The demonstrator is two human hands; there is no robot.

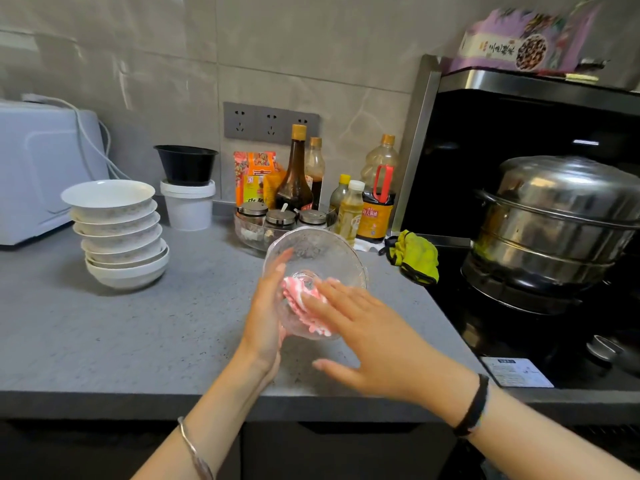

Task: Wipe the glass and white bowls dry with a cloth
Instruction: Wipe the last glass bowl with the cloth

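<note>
A clear glass bowl [320, 252] is held tilted above the grey counter [138, 334], its opening turned toward me. My left hand [268, 306] grips its left rim and outer wall. My right hand [367, 337] reaches into the bowl and presses a pink-and-white cloth [304, 303] against the bottom with straight fingers. A stack of several white bowls [121, 230] stands on the counter to the left, apart from both hands.
Sauce and oil bottles [346, 202] and spice jars [277, 220] crowd the wall behind the bowl. A yellow-green cloth [415, 258] lies by the black stove, where a steel steamer pot [554, 230] sits. A white tub [188, 206] with a black bowl on top and a white appliance [38, 168] stand at left.
</note>
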